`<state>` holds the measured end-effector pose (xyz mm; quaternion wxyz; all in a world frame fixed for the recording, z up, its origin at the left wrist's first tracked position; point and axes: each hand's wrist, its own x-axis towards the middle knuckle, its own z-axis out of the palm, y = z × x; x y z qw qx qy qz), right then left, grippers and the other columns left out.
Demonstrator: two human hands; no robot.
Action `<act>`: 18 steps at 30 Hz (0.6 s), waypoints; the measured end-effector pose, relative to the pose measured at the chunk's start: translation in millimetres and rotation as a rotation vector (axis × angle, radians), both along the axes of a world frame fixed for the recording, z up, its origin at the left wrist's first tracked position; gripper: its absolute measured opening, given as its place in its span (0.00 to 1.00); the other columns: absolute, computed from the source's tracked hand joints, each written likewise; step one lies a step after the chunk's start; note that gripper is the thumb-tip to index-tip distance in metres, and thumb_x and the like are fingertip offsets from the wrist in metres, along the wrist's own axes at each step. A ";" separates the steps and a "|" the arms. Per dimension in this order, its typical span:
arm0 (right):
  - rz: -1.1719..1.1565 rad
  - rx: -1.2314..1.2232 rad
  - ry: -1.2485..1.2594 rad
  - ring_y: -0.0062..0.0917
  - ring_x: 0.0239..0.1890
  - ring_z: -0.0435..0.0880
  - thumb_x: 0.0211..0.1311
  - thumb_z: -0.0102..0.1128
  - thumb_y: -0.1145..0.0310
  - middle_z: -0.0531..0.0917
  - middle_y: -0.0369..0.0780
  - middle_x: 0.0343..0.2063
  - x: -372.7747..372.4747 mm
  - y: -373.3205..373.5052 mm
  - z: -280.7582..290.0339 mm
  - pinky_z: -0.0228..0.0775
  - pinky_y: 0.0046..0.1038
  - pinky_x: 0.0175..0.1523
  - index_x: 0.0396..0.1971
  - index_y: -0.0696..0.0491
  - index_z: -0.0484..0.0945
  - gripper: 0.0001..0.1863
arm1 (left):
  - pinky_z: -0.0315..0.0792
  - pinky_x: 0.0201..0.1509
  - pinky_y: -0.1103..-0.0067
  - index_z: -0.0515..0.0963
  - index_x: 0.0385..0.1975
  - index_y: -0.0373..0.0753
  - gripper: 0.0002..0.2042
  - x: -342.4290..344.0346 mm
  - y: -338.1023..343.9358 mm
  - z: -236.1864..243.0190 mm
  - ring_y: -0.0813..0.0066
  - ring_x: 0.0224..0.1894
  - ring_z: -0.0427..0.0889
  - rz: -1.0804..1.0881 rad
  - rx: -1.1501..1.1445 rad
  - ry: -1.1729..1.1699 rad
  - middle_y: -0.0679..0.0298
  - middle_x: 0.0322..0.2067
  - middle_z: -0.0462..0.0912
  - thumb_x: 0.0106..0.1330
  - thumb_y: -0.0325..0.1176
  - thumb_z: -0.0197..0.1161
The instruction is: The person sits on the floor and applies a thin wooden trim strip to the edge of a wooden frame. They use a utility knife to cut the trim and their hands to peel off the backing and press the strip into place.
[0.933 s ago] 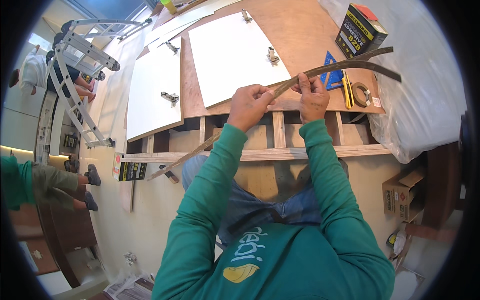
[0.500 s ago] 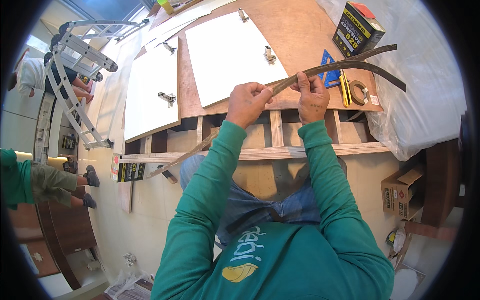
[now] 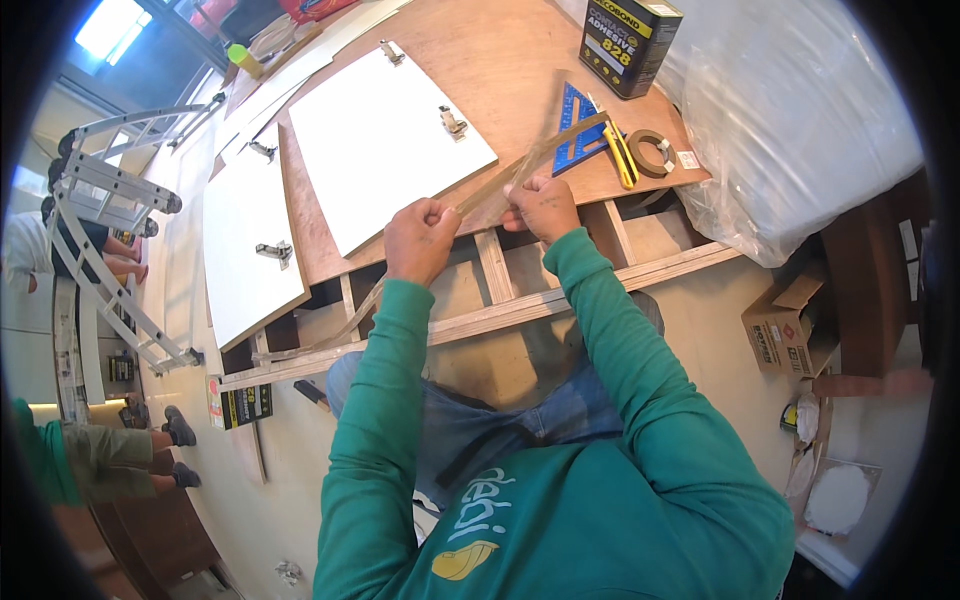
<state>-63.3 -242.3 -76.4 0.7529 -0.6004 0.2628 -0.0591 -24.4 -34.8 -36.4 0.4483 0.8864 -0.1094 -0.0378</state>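
A long, thin brown edging strip [image 3: 575, 130] is pinched between the fingers of my left hand [image 3: 420, 241]. My right hand [image 3: 543, 209], closed a little farther right, grips a blurred second length of the strip that swings upward. The tail of the strip [image 3: 362, 312] droops below my left hand, across the table's open frame. Just beyond my hands lies a white panel [image 3: 385, 155] with metal hinges [image 3: 453, 122]. To the right of my right hand are a blue triangular square [image 3: 578, 140], a yellow utility knife [image 3: 620, 156] and a brown roll of edging [image 3: 652, 153].
A second white hinged panel [image 3: 245, 240] lies on the left of the wooden worktable [image 3: 500, 60]. A black-and-yellow adhesive can [image 3: 630, 45] stands at the back right, beside plastic sheeting [image 3: 780, 110]. An aluminium ladder [image 3: 110, 230] and other people stand left. A cardboard box [image 3: 785, 325] sits right.
Both hands have moved toward the left relative to my body, with the strips. The right-hand strip now swings upward in a blur, and my view has turned so the table appears tilted.
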 end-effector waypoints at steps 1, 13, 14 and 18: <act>0.020 -0.070 -0.008 0.23 0.23 0.87 0.75 0.69 0.69 0.88 0.45 0.26 0.5 -4.9 2.1 0.82 0.25 0.29 0.38 0.65 0.85 0.12 | 0.76 0.35 0.77 0.88 0.33 0.32 0.13 1.8 5.3 -6.6 0.80 0.26 0.81 0.006 0.001 0.020 0.66 0.23 0.87 0.68 0.38 0.68; -0.133 -0.564 0.156 0.29 0.32 0.91 0.72 0.73 0.52 0.92 0.46 0.35 108.5 -180.2 50.0 0.86 0.32 0.37 0.43 0.61 0.89 0.22 | 0.73 0.33 0.76 0.87 0.29 0.35 0.11 22.3 27.1 -51.9 0.80 0.25 0.78 0.032 -0.010 0.123 0.67 0.23 0.86 0.67 0.37 0.67; -0.185 -0.688 0.194 0.32 0.34 0.92 0.71 0.73 0.51 0.93 0.48 0.36 107.6 -200.2 40.2 0.87 0.34 0.40 0.44 0.61 0.90 0.24 | 0.75 0.34 0.75 0.88 0.31 0.34 0.12 26.0 30.8 -53.8 0.78 0.25 0.80 0.037 -0.072 0.142 0.66 0.23 0.87 0.67 0.38 0.68; -0.213 -1.252 0.256 0.46 0.47 0.92 0.68 0.71 0.44 0.91 0.57 0.48 70.9 -218.1 -12.5 0.83 0.45 0.58 0.52 0.60 0.88 0.31 | 0.76 0.33 0.75 0.89 0.30 0.34 0.12 35.7 44.4 -44.5 0.79 0.24 0.81 0.004 -0.203 0.267 0.65 0.23 0.88 0.67 0.38 0.69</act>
